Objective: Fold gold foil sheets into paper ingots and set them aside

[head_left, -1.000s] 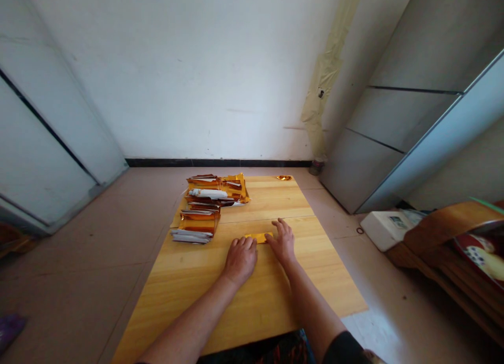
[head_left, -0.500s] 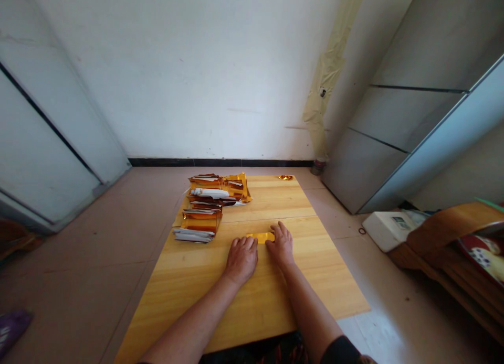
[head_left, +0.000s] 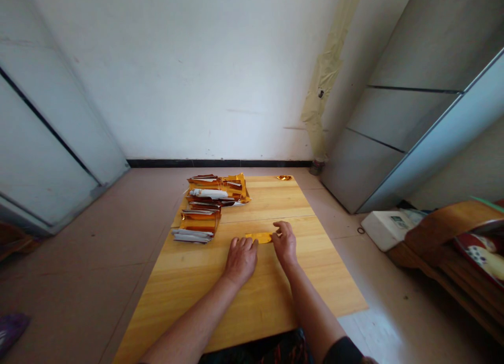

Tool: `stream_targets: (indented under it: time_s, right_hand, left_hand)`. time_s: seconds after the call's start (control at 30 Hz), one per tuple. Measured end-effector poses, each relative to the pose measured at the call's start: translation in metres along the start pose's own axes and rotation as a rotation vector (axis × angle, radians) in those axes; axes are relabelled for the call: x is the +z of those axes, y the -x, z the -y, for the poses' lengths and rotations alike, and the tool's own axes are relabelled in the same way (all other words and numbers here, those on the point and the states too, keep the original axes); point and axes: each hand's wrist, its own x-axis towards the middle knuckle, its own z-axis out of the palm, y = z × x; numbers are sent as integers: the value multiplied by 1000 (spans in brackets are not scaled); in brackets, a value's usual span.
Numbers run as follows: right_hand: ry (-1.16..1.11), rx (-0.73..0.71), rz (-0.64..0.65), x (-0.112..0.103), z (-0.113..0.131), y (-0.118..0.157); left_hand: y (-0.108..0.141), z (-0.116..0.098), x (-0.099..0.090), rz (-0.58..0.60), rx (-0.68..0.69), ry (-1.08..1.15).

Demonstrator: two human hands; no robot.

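On the tabletop (head_left: pixel 252 301) in front of you, your left hand (head_left: pixel 241 260) and right hand (head_left: pixel 285 243) lie on either side of a foil strip (head_left: pixel 259 237). Stacked foil packets (head_left: pixel 208 207) lie behind and left of them, a small foil piece (head_left: pixel 284 178) sits at the far edge, and a box (head_left: pixel 388 230) stands right of the tabletop.

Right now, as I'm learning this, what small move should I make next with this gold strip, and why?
Probably pinch the gold strip at both ends: it lies flat on the table, your left hand and right hand touch its ends, and neither grips it.
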Motion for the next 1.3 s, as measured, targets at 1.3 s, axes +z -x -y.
stream_targets:
  time_s: [1.3]
  right_hand:
    - [188,89,346,-4,18,-9]
  left_hand:
    - [17,34,7,-118,101,110]
